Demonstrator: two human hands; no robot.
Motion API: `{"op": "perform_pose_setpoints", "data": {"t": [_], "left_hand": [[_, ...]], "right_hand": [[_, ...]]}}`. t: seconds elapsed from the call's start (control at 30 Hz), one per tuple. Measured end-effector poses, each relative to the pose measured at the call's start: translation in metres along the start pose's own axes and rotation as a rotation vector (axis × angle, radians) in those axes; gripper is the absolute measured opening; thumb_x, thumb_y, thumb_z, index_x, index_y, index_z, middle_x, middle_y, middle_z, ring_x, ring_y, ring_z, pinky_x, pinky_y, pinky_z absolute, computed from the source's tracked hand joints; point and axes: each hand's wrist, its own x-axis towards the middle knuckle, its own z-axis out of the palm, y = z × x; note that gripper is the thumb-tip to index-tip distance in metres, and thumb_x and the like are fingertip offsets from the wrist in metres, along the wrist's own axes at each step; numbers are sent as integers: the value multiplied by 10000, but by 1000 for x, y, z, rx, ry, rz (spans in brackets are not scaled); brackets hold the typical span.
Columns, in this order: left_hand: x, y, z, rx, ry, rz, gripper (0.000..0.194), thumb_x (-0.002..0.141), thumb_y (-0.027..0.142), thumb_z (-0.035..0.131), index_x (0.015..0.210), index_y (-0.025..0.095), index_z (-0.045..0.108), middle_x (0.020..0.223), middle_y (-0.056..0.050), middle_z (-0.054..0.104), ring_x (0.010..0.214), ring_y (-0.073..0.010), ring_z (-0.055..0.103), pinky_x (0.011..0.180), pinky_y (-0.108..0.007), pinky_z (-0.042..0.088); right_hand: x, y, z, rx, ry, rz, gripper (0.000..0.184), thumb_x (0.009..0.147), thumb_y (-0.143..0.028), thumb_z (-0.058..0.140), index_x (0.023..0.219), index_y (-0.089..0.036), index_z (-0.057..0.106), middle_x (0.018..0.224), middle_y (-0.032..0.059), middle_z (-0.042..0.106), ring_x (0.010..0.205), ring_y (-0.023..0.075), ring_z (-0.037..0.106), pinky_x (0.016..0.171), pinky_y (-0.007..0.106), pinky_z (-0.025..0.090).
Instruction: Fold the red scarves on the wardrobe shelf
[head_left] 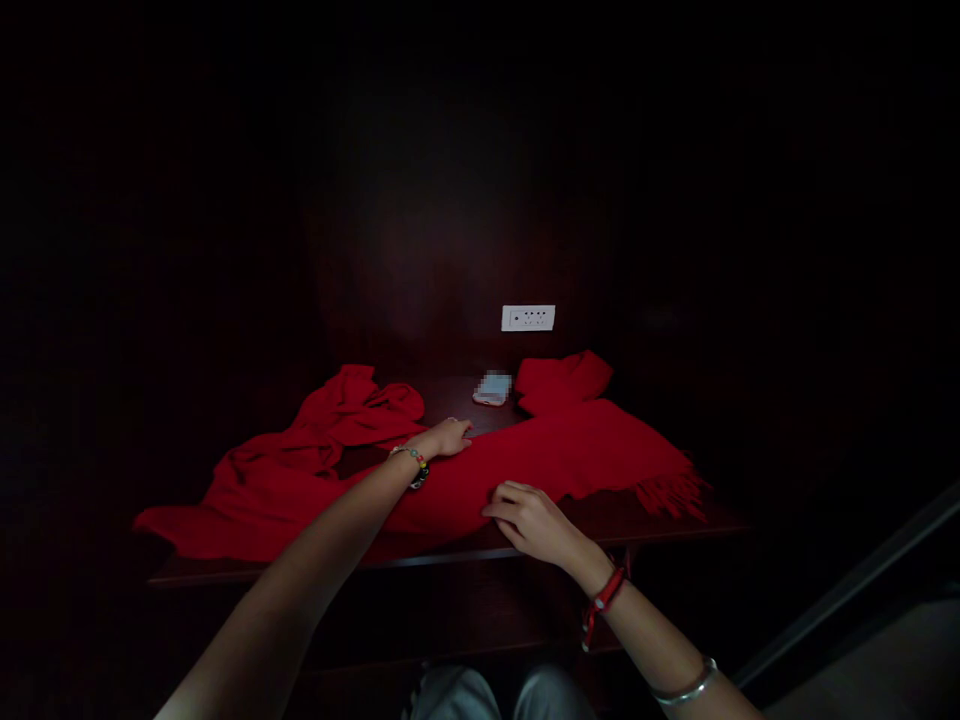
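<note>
Red scarf (600, 440): lies along the desk (600, 515), bunched at the left, fringed at the right end.
Left hand (452, 437): at the scarf's far edge, fingers loosely bent; whether it grips cloth, I can't tell.
Right hand (525, 515): curled nearly closed at the near edge, perhaps pinching (the fingertips are partly tucked away).
Front edge: so close that a hard pull could drag cloth off.
Phone (491, 390): a careless left-hand sweep could knock it; its screen is blurred.
Shadows: swallow the surroundings; the left forearm (322, 545) covers some folds.
</note>
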Motion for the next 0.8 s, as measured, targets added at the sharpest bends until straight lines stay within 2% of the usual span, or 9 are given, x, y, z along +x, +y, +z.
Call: {"op": "perform_pose_setpoints", "data": {"t": [0.13, 0.23, 0.37, 0.5, 0.67, 0.8], "left_hand": [[13, -4, -4, -64, -54, -63, 205, 676, 158, 544, 861, 139, 630, 780, -28, 641, 692, -139, 568, 599, -196, 405], [17, -6, -3, -114, -56, -92, 180, 696, 192, 526, 837, 138, 625, 745, -5, 638, 630, -112, 552, 525, -175, 381], [18, -9, 0, -131, -46, -132, 246, 660, 175, 569, 900, 132, 605, 799, -16, 640, 650, -109, 556, 523, -166, 378], [17, -10, 4, -123, -23, -153, 257, 626, 171, 613, 882, 147, 606, 825, -22, 635, 699, -121, 561, 566, -171, 384], [12, -15, 0, -142, -38, -142, 167, 639, 211, 608, 793, 148, 615, 764, -17, 626, 679, -125, 546, 585, -184, 375], [5, -29, -8, -205, -82, -124, 207, 619, 208, 610, 817, 149, 614, 722, 0, 615, 632, -111, 528, 571, -182, 369]], "right_hand": [[2, -1, -1, 15, -3, 30, 225, 811, -126, 433, 912, -209, 615, 793, 33, 541, 743, 137, 488, 707, 249, 406], [3, 3, -7, 62, -9, 62, 215, 826, -173, 443, 964, -209, 604, 836, 35, 567, 791, 140, 506, 757, 267, 406], [-1, 17, -13, 52, -34, 139, 315, 808, -271, 499, 1116, -221, 542, 1060, 73, 558, 992, 193, 481, 878, 363, 367], [-9, 30, -4, 44, -71, 151, 341, 822, -184, 449, 1147, -243, 532, 1185, 61, 520, 1109, 199, 432, 939, 379, 330], [-12, 25, -1, -27, -11, 135, 342, 813, -126, 440, 1128, -212, 541, 1149, 64, 546, 1082, 193, 452, 918, 369, 336], [-8, 9, -10, -179, 27, 83, 238, 821, -149, 464, 1027, -178, 580, 965, 77, 595, 905, 183, 495, 786, 323, 364]]}}
